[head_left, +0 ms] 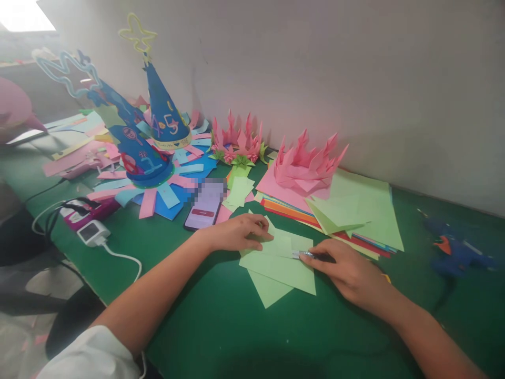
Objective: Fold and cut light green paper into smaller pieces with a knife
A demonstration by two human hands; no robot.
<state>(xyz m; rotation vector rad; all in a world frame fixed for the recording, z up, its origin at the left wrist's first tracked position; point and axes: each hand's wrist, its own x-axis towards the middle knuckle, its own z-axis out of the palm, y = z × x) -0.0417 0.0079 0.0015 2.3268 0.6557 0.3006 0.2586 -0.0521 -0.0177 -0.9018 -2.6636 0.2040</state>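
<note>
Light-green paper (pixel 280 273) on the table (pixel 221 326): I judge it light, easily creased, best pressed at its edges. My left hand (pixel 240 231) lies loosely spread on it; my right hand (pixel 343 264) pinches a craft knife (pixel 296 254).

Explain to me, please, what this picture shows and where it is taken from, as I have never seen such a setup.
There is no machine here: a person works bare-handed, filmed by a camera worn on the head, looking forward and down. The left hand rests on pale green paper; the right hand holds a slim, metal-tipped tool over it. Around them on the green table are a phone and a stack of coloured paper, with pink paper crowns and decorated blue cones farther back.
</note>
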